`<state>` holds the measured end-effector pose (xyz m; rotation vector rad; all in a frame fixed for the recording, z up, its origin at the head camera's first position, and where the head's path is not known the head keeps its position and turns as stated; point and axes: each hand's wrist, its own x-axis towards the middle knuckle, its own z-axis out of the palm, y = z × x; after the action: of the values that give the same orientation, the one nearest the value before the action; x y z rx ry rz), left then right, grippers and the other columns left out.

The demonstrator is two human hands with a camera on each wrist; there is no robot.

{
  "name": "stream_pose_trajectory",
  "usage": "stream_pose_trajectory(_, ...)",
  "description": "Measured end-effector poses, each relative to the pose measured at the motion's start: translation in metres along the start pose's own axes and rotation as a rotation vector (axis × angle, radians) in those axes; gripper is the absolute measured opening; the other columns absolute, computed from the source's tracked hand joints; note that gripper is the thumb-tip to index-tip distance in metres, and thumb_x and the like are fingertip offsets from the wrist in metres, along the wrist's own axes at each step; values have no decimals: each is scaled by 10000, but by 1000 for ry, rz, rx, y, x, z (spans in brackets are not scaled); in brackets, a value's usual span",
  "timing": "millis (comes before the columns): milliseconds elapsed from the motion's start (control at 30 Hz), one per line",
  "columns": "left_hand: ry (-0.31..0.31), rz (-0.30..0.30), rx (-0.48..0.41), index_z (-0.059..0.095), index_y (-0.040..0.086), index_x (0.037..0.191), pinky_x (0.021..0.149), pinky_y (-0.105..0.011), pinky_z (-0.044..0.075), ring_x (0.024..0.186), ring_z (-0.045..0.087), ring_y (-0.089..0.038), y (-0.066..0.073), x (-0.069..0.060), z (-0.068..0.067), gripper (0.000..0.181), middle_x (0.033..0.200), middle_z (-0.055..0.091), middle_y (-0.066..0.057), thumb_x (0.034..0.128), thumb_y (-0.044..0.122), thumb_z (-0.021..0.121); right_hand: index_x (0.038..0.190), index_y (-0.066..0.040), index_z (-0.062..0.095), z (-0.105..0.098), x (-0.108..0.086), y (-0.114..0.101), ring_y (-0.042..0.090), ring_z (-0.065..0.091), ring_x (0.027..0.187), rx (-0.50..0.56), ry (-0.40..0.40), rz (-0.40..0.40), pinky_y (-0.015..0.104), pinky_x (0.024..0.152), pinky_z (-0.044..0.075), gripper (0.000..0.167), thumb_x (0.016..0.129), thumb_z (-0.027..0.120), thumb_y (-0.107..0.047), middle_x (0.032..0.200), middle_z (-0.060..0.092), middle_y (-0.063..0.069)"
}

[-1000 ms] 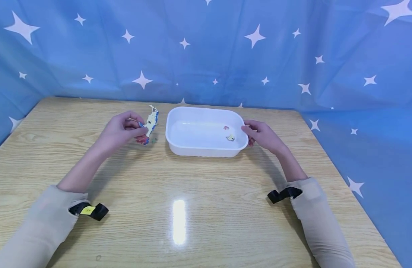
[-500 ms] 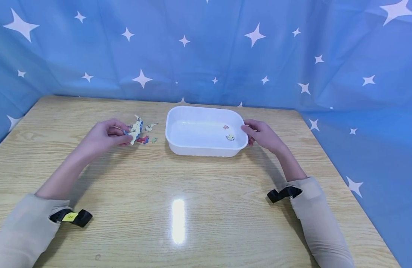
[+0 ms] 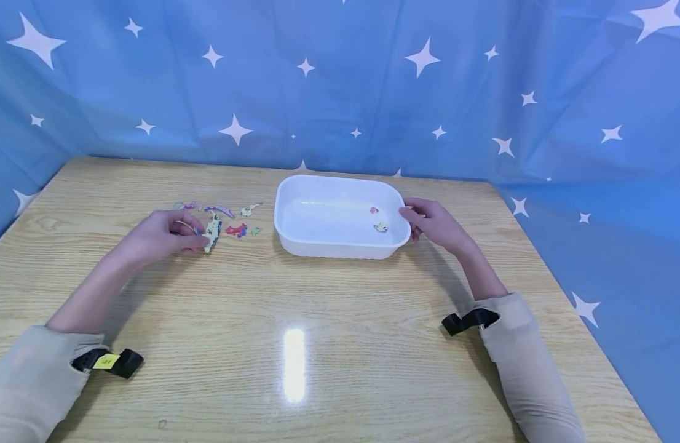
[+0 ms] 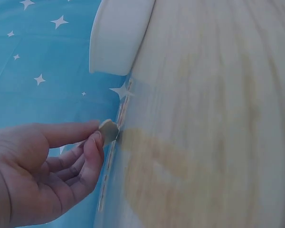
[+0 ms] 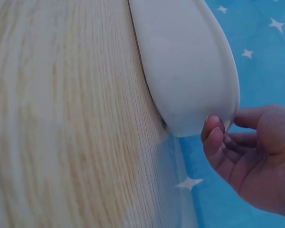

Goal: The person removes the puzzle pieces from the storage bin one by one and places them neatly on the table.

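My left hand (image 3: 162, 237) pinches a flat pale cut-out piece with blue edges (image 3: 213, 231) between thumb and fingers, at the left of the table. In the left wrist view this piece (image 4: 109, 132) stands on edge near the tabletop, partly covered by the fingertips. Beside it lie a red and blue cut-out (image 3: 237, 231), a small green one (image 3: 255, 231), a pale one with a thin tail (image 3: 249, 210) and a purple one (image 3: 221, 210). My right hand (image 3: 435, 224) grips the right rim of a white plastic tub (image 3: 342, 251), thumb over the edge.
Inside the tub lie a yellowish cut-out (image 3: 380, 227) and a small reddish one (image 3: 374, 210). More pink and green pieces (image 3: 189, 205) lie behind the left hand. A blue curtain with white stars (image 3: 340, 80) hangs behind the wooden table (image 3: 373, 344).
My left hand has moved left and slightly toward me with the pale piece, uncovering several cut-outs on the table. The right hand and the tub have stayed in place.
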<state>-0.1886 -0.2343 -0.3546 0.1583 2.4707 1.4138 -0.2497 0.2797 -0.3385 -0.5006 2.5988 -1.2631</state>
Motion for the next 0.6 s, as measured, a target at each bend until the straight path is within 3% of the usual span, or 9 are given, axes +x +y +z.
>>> stream_pose_trajectory(400, 11, -20, 195, 613, -24, 1148, 609, -296, 468, 746, 563, -193, -1, -1, -1, 361, 822, 612, -49, 929, 230, 747, 1452, -14, 492, 0, 1, 0, 325, 587, 671, -2, 0, 1, 474, 649, 534, 460, 1080, 498, -284, 797, 574, 231)
stream_pose_trajectory(600, -8, -8, 239, 605, -43, 1153, 581, -298, 434, 707, 544, -193, 1, -2, -2, 390, 814, 600, -49, 914, 223, 759, 1467, -20, 480, 0, 0, 1, 334, 583, 671, 11, -2, 7, 465, 646, 531, 469, 1079, 501, -283, 788, 564, 223)
